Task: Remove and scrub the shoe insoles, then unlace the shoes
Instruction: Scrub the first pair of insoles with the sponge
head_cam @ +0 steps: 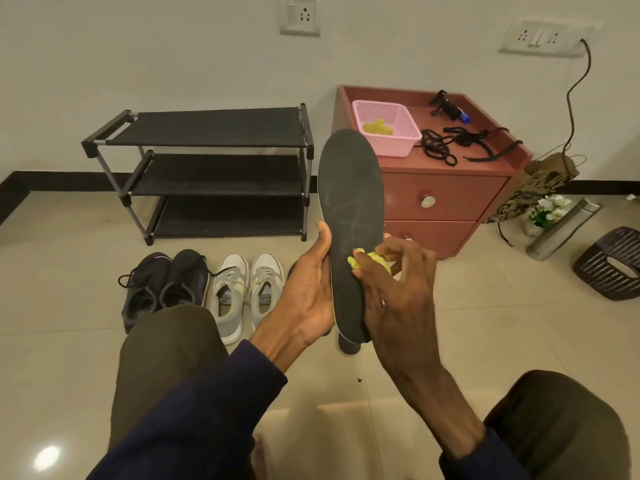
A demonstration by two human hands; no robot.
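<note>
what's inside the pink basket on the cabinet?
A crumpled yellow cloth lies in the pink basket. Its near wall and the insole hide the front-left corner.

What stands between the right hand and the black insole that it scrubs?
Only the crumpled yellow cloth, which the right hand pinches against the insole. The left hand grips the insole's edge, out of the way.
</note>
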